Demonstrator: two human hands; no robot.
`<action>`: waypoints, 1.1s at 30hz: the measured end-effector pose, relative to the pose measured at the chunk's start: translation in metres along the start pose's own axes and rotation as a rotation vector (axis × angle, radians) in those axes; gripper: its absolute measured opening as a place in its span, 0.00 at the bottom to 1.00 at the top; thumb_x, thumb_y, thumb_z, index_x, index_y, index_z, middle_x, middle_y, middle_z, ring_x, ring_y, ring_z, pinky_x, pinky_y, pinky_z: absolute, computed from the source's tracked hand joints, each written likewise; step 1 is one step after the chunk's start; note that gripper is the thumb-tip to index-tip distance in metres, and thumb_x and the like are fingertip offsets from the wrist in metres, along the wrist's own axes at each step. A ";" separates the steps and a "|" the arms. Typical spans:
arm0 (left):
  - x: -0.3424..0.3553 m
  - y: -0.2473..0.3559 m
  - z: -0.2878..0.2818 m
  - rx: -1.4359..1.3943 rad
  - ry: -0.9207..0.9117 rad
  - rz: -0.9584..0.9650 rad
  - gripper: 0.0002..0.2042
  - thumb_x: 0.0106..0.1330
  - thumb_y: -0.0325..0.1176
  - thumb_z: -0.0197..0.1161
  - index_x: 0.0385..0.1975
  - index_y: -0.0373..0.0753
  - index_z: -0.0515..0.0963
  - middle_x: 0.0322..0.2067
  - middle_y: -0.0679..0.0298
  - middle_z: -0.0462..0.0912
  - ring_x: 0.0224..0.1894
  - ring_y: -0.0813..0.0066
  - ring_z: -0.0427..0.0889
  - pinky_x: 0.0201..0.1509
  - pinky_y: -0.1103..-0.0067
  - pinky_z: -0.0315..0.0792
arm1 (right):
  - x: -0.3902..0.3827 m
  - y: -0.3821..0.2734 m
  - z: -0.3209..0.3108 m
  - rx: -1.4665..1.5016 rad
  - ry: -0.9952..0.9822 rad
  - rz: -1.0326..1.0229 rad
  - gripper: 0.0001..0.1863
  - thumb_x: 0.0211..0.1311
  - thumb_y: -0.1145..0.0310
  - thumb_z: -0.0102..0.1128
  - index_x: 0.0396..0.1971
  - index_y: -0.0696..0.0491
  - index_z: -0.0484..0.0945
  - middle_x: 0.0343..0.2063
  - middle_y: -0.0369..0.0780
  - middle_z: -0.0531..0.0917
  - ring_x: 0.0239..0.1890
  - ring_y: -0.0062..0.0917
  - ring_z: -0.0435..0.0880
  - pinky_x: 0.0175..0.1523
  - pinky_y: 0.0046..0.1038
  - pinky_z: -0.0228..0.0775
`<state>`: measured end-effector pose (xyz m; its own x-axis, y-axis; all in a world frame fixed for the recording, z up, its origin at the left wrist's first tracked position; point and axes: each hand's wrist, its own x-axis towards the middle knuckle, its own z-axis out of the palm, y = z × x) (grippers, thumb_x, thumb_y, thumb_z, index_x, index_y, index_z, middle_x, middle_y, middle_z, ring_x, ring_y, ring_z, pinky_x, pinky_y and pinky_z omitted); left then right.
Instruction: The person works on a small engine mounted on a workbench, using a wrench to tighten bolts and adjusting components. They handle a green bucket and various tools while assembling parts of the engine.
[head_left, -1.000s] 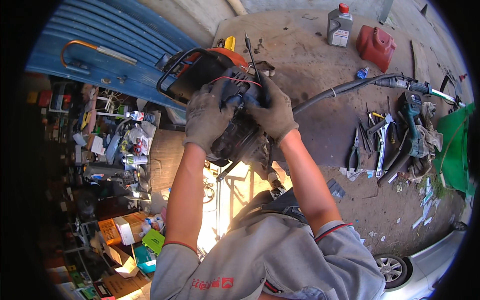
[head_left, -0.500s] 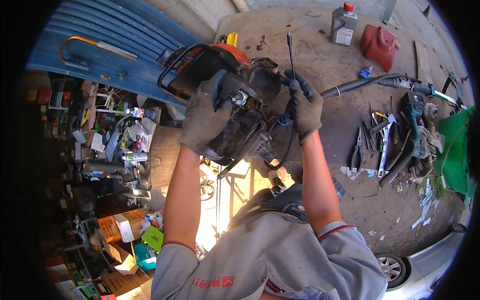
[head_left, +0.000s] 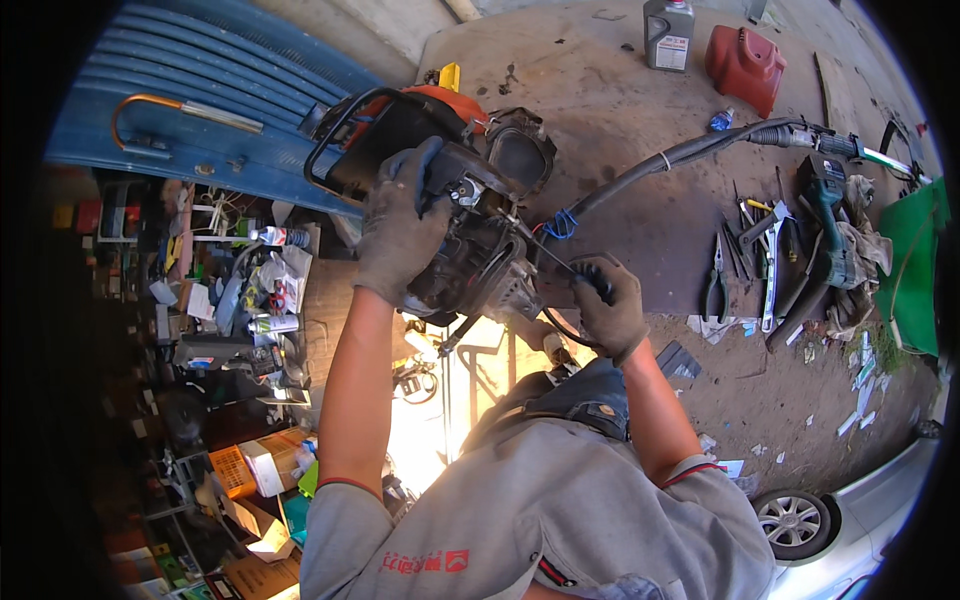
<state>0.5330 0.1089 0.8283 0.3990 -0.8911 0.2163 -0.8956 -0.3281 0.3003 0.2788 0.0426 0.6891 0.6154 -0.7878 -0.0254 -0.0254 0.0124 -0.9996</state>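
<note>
A small engine with a black and orange housing and a tube frame lies tilted at the table's near left edge. My gloved left hand grips its left side, the thumb hidden in part. A silvery metal carburetor-like part shows just right of those fingers. To the right of the engine, my gloved right hand is closed on a thin black cable, whose stretched end runs up-left to the engine beside the metal part. The tip's exact seat is too small to tell. Blue wires hang between engine and hand.
A thick black hose crosses the table to a shaft at right. Pliers, a wrench and a cordless tool lie right. A grey bottle and red tank stand behind. A blue metal door is left.
My right hand has moved down and toward me. The cable end, which pointed upward above the hand, now reaches left to the engine. My left hand keeps its grip.
</note>
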 end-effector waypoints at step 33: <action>-0.005 -0.007 -0.014 -0.120 -0.164 0.182 0.42 0.54 0.39 0.72 0.72 0.46 0.65 0.67 0.48 0.69 0.67 0.45 0.70 0.72 0.62 0.65 | 0.023 -0.007 0.017 -0.239 -0.129 -0.078 0.18 0.65 0.62 0.60 0.52 0.52 0.84 0.43 0.46 0.85 0.46 0.45 0.85 0.52 0.39 0.76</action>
<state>0.5397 0.1203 0.8380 0.1882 -0.9739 0.1267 -0.9162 -0.1276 0.3799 0.3066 0.0354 0.6954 0.7175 -0.6957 0.0345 -0.1502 -0.2028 -0.9676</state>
